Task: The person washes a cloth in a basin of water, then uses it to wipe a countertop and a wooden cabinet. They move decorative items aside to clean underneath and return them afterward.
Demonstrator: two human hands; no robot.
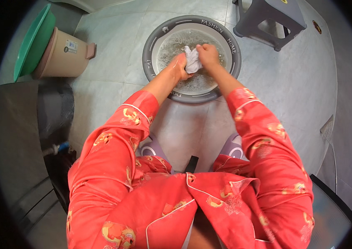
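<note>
A wet, bunched white cloth [193, 62] is between my two hands, over a round plastic basin with a grey rim [147, 53]. My left hand [181, 66] grips the cloth's left side, its fingers partly under it. On the cloth's right side, my right hand [208, 56] is closed on it near the top edge. Cloudy, sudsy water [194, 85] with many small bubbles fills the basin below. The rim bears printed words and a small house shape.
A grey plastic stool [269, 23] stands beyond the basin at the right. At the left, a green basin [34, 42] leans on a beige pedal bin [67, 54]. My purple slippers [232, 146] are on the tiled floor [182, 124] near the basin.
</note>
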